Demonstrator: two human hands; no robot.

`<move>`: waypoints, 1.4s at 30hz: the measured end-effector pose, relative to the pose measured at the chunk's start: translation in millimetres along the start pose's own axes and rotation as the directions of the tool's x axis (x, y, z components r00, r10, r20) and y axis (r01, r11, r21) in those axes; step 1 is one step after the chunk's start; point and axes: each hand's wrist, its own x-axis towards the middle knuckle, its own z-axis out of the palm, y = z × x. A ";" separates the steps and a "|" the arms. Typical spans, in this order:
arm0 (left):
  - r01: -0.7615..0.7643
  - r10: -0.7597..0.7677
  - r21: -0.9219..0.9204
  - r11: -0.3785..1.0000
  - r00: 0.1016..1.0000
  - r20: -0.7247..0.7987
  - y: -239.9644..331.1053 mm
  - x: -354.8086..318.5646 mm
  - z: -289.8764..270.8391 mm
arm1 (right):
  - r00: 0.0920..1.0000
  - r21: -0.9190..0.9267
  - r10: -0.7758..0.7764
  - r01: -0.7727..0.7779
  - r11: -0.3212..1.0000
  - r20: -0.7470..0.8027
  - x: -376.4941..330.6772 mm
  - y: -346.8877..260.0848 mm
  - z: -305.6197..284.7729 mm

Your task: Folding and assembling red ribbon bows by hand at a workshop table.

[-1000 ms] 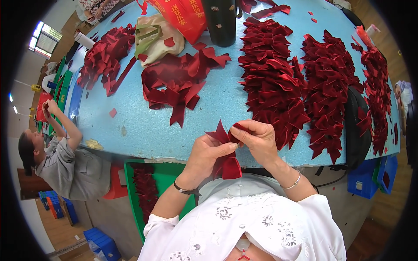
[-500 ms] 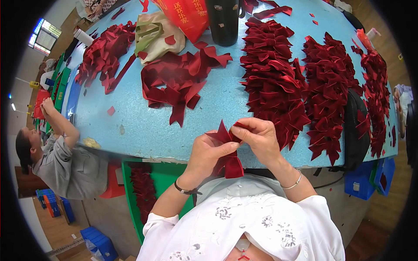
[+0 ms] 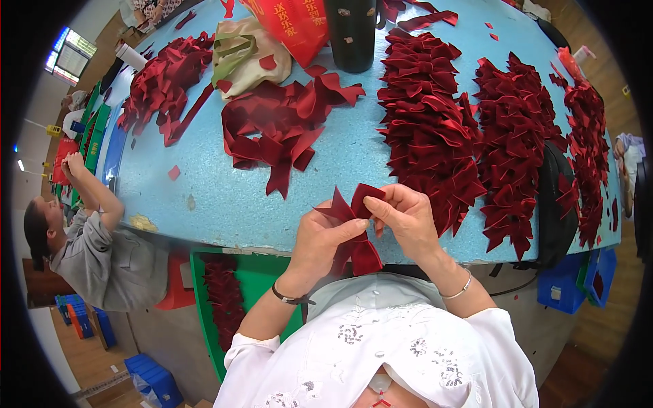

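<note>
1. Two hands work at the near edge of the light blue surface (image 3: 204,197); the edge runs just under them, curving from lower left to lower right.
2. Open room: bare blue patch left of the hands, from the edge up to the loose ribbon pile (image 3: 282,129). Right of the hands it is crowded: rows of finished red bows (image 3: 435,129) reach almost to the right hand (image 3: 401,221).
3. Further bow rows (image 3: 517,143) run to the far right rim; a black bag (image 3: 554,204) sits among them.
4. Below the edge: a green bin (image 3: 258,279) with more red pieces, blue crates (image 3: 568,285) at right.
5. A co-worker in grey (image 3: 102,251) sits at the left side, well apart.
6. The bow (image 3: 354,217) is dark red velvet-like ribbon, loops up top, one tail hanging down over the edge toward the body.
7. It is held in the air just above the near edge, between both hands.
8. Left hand (image 3: 323,238): fingers pressed together, pinching the bow's left loop and centre, thumb on top.
9. Right-hand fingers (image 3: 381,207) pinch the right loop at its top; the loop wraps over the fingertips.
10. Knot detail is hidden behind the fingers.
</note>
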 end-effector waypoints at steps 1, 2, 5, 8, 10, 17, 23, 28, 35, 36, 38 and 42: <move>-0.007 0.007 -0.009 1.000 1.000 0.009 0.6 -0.1 2.0 | 1.000 0.001 -0.001 0.001 1.000 -0.002 0.5 1.3 -0.6; -0.013 0.014 -0.018 1.000 1.000 0.017 1.0 -0.2 2.9 | 1.000 -0.011 -0.031 0.031 0.999 0.005 1.4 2.5 -1.6; 0.029 -0.028 -0.025 0.999 1.000 0.013 1.2 -0.2 -0.3 | 0.995 -0.034 -0.091 0.092 0.995 0.028 4.4 3.9 -3.4; 0.043 -0.044 -0.034 0.998 0.999 -0.019 -6.4 4.6 -10.2 | 0.995 0.002 -0.098 0.098 0.995 0.021 6.8 4.1 -3.6; 0.038 -0.041 -0.040 0.998 0.996 -0.073 -7.9 6.6 -13.4 | 0.995 0.034 -0.096 0.096 0.995 0.012 9.5 3.2 -3.4; -0.137 0.137 0.007 0.991 0.984 -0.117 -3.4 13.7 -16.1 | 0.995 -0.039 0.061 -0.058 0.998 0.073 8.6 -6.2 -2.4; -0.212 0.205 0.001 0.977 0.944 -0.258 -5.0 19.8 -24.9 | 0.980 -0.081 0.103 -0.090 0.993 0.173 14.9 -0.1 -4.5; -0.198 0.196 0.002 0.980 0.968 -0.157 2.8 18.7 -37.4 | 0.978 -0.068 0.110 -0.099 0.993 0.178 20.7 -0.4 -4.2; -0.205 0.208 0.056 0.977 0.976 -0.071 5.6 15.9 -39.8 | 0.960 -0.041 0.167 -0.162 0.986 0.224 17.2 -9.5 7.6; -0.203 0.207 0.075 0.976 0.977 -0.058 5.4 15.5 -39.8 | 0.957 -0.044 0.183 -0.178 0.983 0.226 16.4 -10.7 9.1; -0.199 0.204 0.114 0.973 0.978 -0.033 4.4 13.7 -39.5 | 0.951 -0.057 0.203 -0.195 0.979 0.232 16.0 -4.5 10.1; -0.201 0.202 0.083 0.976 0.979 -0.002 3.9 14.4 -35.4 | 0.944 -0.055 0.229 -0.222 0.973 0.238 16.4 -0.3 11.6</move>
